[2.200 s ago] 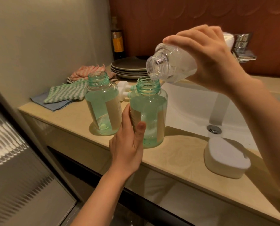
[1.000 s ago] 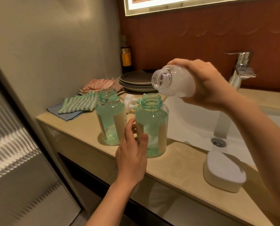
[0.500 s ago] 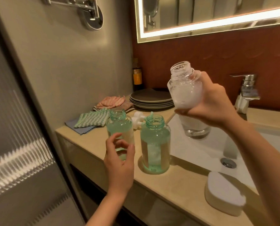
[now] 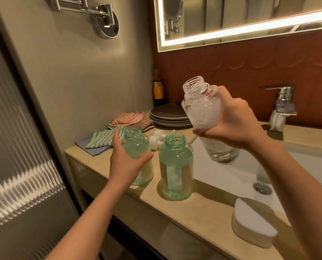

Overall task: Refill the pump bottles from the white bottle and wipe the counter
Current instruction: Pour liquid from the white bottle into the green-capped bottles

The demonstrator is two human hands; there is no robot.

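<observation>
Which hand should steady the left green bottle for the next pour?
Left. The left hand curls round the left green bottle, open-topped on the counter. The right hand is taken: it holds the white bottle upright, so it would likely do the pouring.

I view a bathroom vanity: a lit-edged mirror (image 4: 250, 19) above a white basin (image 4: 231, 175) with chrome tap (image 4: 283, 106) and drain (image 4: 262, 188), sunk in a beige counter (image 4: 193, 212). Chrome swing arm (image 4: 100, 14) on the side wall; ribbed glass panel (image 4: 15, 156) at left.
</observation>
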